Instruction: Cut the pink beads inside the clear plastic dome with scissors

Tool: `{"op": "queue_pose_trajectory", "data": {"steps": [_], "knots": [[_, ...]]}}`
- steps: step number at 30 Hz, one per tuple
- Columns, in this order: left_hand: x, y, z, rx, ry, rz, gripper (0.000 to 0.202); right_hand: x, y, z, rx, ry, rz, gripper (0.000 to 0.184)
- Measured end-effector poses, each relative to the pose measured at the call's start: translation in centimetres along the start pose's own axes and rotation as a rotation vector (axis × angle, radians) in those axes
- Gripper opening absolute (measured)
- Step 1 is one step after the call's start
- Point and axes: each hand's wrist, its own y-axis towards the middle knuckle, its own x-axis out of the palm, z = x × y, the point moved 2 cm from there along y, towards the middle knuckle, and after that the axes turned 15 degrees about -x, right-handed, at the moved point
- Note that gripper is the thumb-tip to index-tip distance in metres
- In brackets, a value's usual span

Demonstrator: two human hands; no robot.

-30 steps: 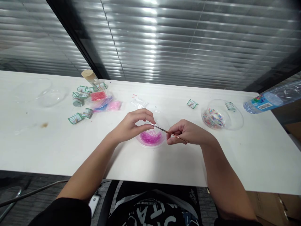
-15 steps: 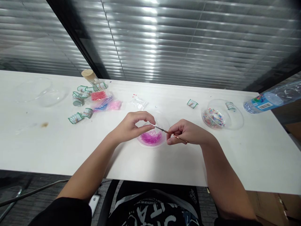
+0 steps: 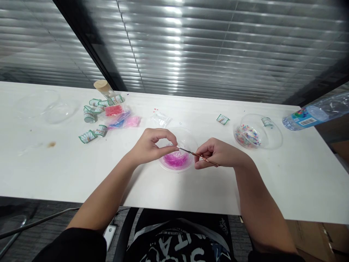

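Observation:
My right hand [image 3: 218, 153] is closed around the copper-coloured handles of small scissors [image 3: 188, 151], whose dark blades point left. My left hand [image 3: 149, 146] pinches thumb and fingertips together at the blade tips; whatever sits between them is too small to make out. Below the blades stands a clear round plastic bowl [image 3: 194, 140] with many thin magenta pieces [image 3: 176, 161] in its bottom. Both hands hover above the bowl, one over each side.
Behind the bowl lies a small clear bag [image 3: 161, 118]. Patterned packets [image 3: 88, 137], colourful bags [image 3: 114, 110] and a wooden-lidded jar [image 3: 103, 87] cluster at left. Rightward are a single packet [image 3: 223, 119], a container of mixed beads [image 3: 247, 136] and a large plastic bottle [image 3: 308, 118].
My left hand has shifted slightly left and my right hand slightly right, with the scissors still in it. The bowl and the things around it stay where they were.

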Motion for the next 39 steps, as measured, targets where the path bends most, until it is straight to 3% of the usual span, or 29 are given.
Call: {"op": "queue_pose_trajectory", "data": {"steps": [6, 11, 14, 19, 21, 27, 34, 39], "knots": [[-0.2, 0.1, 0.2, 0.012, -0.002, 0.085, 0.006, -1.3, -1.1, 0.1, 0.036, -0.061, -0.011, 0.031], [-0.1, 0.1, 0.7, 0.121, 0.161, 0.124, 0.013, -2.6, -1.6, 0.4, 0.028, -0.102, 0.204, 0.035], [0.4, 0.1, 0.9, 0.182, 0.28, 0.09, 0.018, -2.8, -1.5, 0.8, 0.01, -0.106, 0.358, 0.042], [1.5, 0.8, 1.1, 0.098, 0.577, 0.034, 0.02, -2.7, -1.1, 1.3, -0.047, -0.049, 0.456, 0.05], [1.9, 1.1, 1.2, 0.032, 0.681, -0.012, 0.023, -2.6, -1.0, 1.3, -0.052, -0.026, 0.466, 0.048], [3.2, 1.6, 1.7, -0.038, 0.784, -0.358, 0.022, -2.5, -0.7, 1.1, -0.066, -0.023, 0.476, 0.052], [4.3, 2.1, 2.0, -0.229, 0.884, -0.482, 0.026, -2.5, -0.7, 1.1, -0.086, -0.032, 0.481, 0.052], [4.6, 2.1, 2.3, -0.264, 0.933, -0.503, 0.025, -2.6, -0.7, 1.2, -0.098, -0.049, 0.474, 0.054]]}}
